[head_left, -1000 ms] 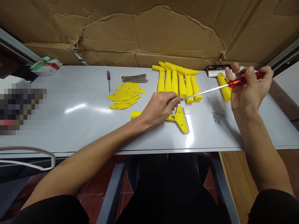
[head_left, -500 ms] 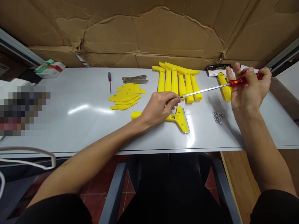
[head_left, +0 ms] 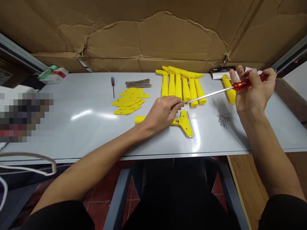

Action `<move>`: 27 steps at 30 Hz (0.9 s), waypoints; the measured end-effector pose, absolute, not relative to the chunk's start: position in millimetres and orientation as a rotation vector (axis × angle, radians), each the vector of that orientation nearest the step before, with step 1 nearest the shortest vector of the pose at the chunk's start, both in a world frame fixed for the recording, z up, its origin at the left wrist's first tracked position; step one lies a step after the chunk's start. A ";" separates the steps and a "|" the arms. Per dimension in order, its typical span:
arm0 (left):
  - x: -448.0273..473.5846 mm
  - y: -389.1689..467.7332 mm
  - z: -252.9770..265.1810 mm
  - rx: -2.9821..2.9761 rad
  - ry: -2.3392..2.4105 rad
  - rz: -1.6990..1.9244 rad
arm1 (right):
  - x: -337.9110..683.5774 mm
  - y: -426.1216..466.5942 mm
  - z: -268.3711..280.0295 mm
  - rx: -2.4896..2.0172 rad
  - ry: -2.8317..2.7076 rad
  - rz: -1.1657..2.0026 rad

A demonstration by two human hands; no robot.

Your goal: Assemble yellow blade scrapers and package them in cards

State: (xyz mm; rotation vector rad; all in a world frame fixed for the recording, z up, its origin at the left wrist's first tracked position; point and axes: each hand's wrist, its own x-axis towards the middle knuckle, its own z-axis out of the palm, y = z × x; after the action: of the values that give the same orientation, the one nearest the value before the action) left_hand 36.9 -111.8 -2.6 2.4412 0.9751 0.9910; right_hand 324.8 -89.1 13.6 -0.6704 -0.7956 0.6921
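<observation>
My right hand is raised on the right, closed round the red handle of a long screwdriver. Its shaft slants down left to the fingertips of my left hand. Those fingers pinch a tiny screw at the driver's tip, mostly hidden by them. Under my left hand a yellow scraper lies flat, its head to the right with a blade along the edge; the hand covers part of its handle. A heap of small screws lies on the table between the scraper and my right forearm.
Several yellow scraper handles lie side by side behind my left hand. Yellow cover plates, metal blades and a small screwdriver are to the left. Another yellow scraper lies near my right hand. Cardboard walls the back.
The view has shifted slightly. Both hands keep nearly the same pose, with the screwdriver's tip still at my left fingertips.
</observation>
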 end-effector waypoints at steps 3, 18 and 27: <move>35.5 -111.0 -4.5 2.529 0.980 1.005 | 324.7 -91.4 13.5 -0.672 -0.869 0.627; 39.4 -117.5 -1.5 2.366 0.959 1.142 | 332.7 -78.4 4.1 -0.676 -0.839 0.518; 35.2 -108.2 -1.2 1.911 0.962 1.294 | 332.8 -85.9 24.1 -0.708 -1.046 0.741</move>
State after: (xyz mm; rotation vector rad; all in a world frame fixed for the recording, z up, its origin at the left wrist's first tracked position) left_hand 35.2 -108.2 -1.2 1.9110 0.9625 1.2944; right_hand 332.8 -85.9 24.1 -0.7085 -1.0464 0.7414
